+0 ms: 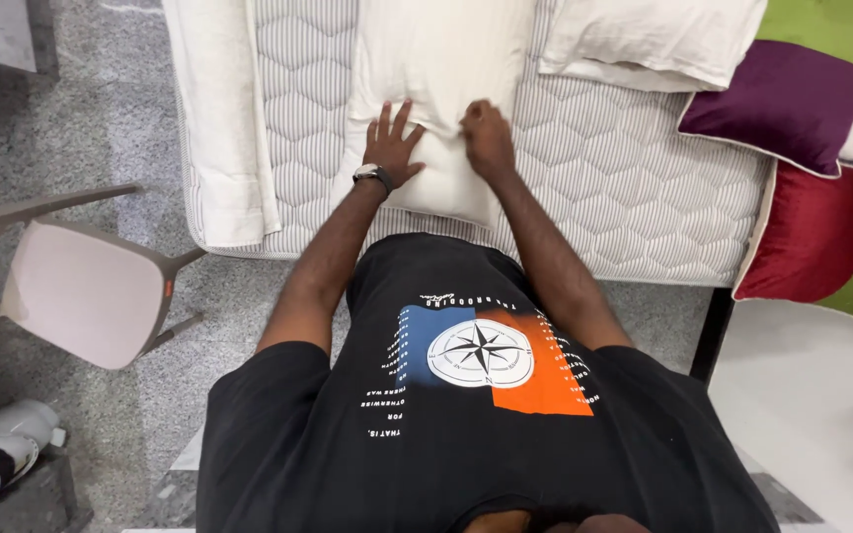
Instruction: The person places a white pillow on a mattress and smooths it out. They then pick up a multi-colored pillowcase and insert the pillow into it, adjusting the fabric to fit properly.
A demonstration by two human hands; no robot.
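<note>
Pressing down with both hands, you are working on a cream-white fabric pillow that lies lengthwise on the bare white quilted mattress with its hexagon stitching. Your left hand lies flat on the pillow's lower part, fingers spread wide and open, a dark wristwatch on its wrist. Your right hand sits just beside it, a little higher on the same pillow, with the fingers curled down into the cloth; it looks to be pinching the fabric, though you cannot see the fingertips clearly. The two hands are near each other but apart. The pillow's lower end reaches close to the mattress edge nearest your body.

A folded off-white sheet hangs along the left side of the mattress. A second white pillow lies at the upper right, and beside it are a purple-and-green satin cushion and a red satin cushion leaning off the right edge. On the grey speckled floor to your left stands a pale pink plastic chair. You wear a black printed T-shirt.
</note>
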